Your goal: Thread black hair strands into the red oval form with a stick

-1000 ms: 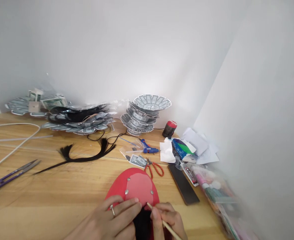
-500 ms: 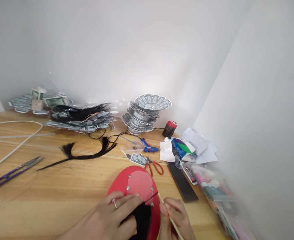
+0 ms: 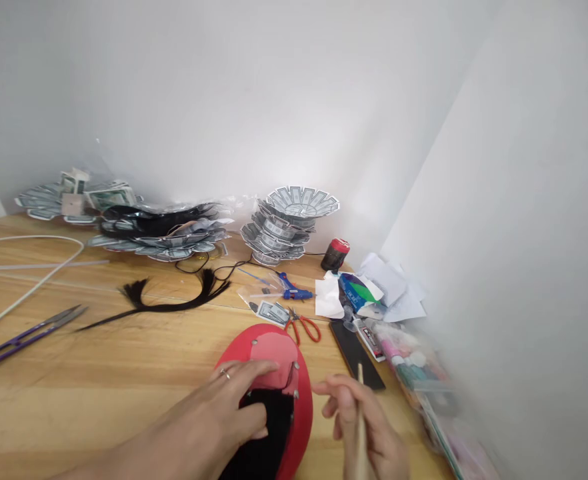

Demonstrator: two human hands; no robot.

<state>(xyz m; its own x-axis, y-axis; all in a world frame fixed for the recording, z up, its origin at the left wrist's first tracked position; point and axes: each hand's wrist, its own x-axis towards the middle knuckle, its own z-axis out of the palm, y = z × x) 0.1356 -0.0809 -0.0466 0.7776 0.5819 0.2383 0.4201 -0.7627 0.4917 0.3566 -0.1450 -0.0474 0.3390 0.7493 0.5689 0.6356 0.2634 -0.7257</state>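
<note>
A red oval piece [image 3: 301,427] lies on the wooden table, with a pink panel [image 3: 274,347], small silver studs and a black area [image 3: 269,440] on it. My left hand [image 3: 224,407], wearing a ring, rests over its left side. Its index finger stretches across the pink panel and its thumb lies on the black area. To the right of the red piece, my right hand [image 3: 369,420] is closed around a thin pale wooden stick [image 3: 360,427], tip upward. Its index finger points toward the red rim, apart from it. The stick's lower end runs out of frame.
Red-handled pliers [image 3: 304,327], a blue glue gun [image 3: 294,287] and a dark phone [image 3: 359,357] lie beyond the red piece. Purple scissors [image 3: 24,343] and black hair strands [image 3: 169,307] are at left. Stacked banknote-print paper dishes [image 3: 284,227] stand behind; plastic bags [image 3: 424,373] lie right.
My right hand has moved right, drawing the stick off the red piece. A dark strip that stuck out toward the stick now lies by the pink panel's edge. My left index finger reaches further onto the pink.
</note>
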